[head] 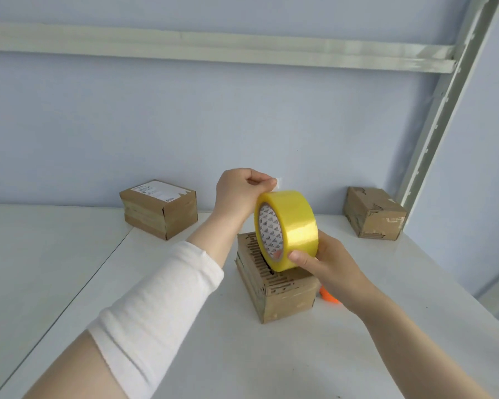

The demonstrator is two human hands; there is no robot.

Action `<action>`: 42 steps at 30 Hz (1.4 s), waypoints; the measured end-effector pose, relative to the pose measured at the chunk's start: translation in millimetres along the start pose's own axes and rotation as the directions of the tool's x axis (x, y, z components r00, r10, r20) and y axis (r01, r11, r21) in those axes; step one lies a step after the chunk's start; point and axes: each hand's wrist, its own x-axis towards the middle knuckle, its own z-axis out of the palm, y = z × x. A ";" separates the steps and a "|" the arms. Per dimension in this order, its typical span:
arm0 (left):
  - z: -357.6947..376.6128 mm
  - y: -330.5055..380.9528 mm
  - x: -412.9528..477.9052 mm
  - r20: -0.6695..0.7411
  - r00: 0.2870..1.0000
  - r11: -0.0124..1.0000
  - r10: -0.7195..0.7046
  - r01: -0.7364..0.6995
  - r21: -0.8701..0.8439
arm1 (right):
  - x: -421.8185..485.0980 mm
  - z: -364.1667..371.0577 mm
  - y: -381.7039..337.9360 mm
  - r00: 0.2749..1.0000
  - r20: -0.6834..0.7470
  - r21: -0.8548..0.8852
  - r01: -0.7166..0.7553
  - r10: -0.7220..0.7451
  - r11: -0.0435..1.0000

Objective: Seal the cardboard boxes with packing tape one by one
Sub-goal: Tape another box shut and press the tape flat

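A yellow roll of packing tape (293, 226) is held upright above a small cardboard box (283, 292) at the middle of the white table (185, 341). My right hand (326, 269) grips the roll from below and the right, thumb on its front face. Above the roll, my left hand (239, 194) pinches the loose tape end at the top between curled fingers. The box's top has torn, ragged paper along its flaps. Two more cardboard boxes stand at the back: one at the left (160, 208) with a white label, one at the right (373, 213).
An orange object (329, 296) lies on the table just right of the middle box, mostly hidden by my right wrist. A pale wall rises behind the table. A metal shelf rail (213, 50) runs overhead, and a slanted post (432, 116) stands at the right.
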 end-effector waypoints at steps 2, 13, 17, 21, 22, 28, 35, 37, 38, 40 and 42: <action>-2.4 -6.2 2.5 -0.033 0.999 1.000 0.007 -0.006 0.021 | 2.3 -0.6 -4.4 0.999 -0.049 0.042 0.013 -0.011 0.999; -5.2 -18.4 8.5 -0.050 0.998 0.999 -0.033 0.032 -0.032 | -1.8 -5.5 -11.7 0.998 0.003 -0.029 -0.056 0.056 0.998; -24.1 -12.4 28.3 -0.093 0.996 0.998 -0.004 -0.002 -0.058 | 1.7 -3.5 -38.5 0.992 -0.116 0.026 -0.044 0.047 0.999; -28.9 -30.4 30.2 0.002 0.993 0.993 -0.121 0.121 -0.003 | 5.3 -4.1 -57.6 0.988 -0.045 0.204 -0.134 0.146 0.970; -27.9 -38.7 28.7 0.032 0.981 0.982 -0.189 0.189 0.021 | 9.0 -5.3 -60.1 0.981 -0.005 0.257 -0.184 0.192 0.949; -18.0 -86.4 15.3 0.165 0.879 0.894 -0.447 0.433 0.117 | 27.7 4.5 -59.9 0.921 -0.047 0.237 -0.367 0.388 0.900; -15.8 -99.7 13.6 0.215 0.844 0.870 -0.492 0.478 0.117 | 32.9 6.8 -55.5 0.915 -0.095 0.198 -0.368 0.392 0.908; -16.6 -101.5 15.5 0.239 0.838 0.871 -0.491 0.467 0.153 | 32.9 7.4 -54.8 0.916 -0.110 0.184 -0.362 0.385 0.914; -17.0 -101.7 16.4 0.246 0.840 0.874 -0.484 0.452 0.177 | 33.1 7.5 -54.0 0.918 -0.116 0.177 -0.357 0.380 0.917; -17.4 -100.7 19.2 0.246 0.857 0.886 -0.452 0.400 0.236 | 33.6 7.6 -52.9 0.919 -0.126 0.168 -0.352 0.374 0.921; -16.8 -99.2 21.3 0.251 0.878 0.893 -0.408 0.327 0.309 | 34.1 6.9 -52.1 0.920 -0.131 0.168 -0.346 0.369 0.923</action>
